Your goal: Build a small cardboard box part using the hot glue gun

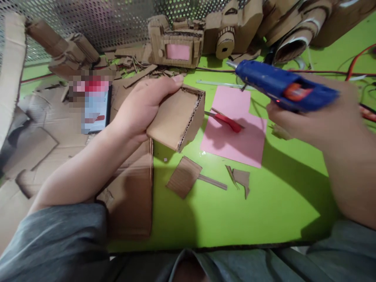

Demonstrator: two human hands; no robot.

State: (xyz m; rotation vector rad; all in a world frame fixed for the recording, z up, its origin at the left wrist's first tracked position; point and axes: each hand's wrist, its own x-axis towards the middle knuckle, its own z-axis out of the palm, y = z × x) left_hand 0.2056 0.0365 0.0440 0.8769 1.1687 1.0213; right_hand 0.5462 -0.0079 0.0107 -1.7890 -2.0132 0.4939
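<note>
cardboard box piece (175, 119) sits seemingly clasped in the left hand (136, 109).

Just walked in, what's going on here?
One person is working bare-handed at a green table. The left hand holds a small, open-sided cardboard piece, and the right hand holds a blue hot glue gun in the air beside it. A red-handled cutting tool lies on a pink paper sheet. Cardboard model cameras stand at the back of the table among cardboard scraps.
</note>
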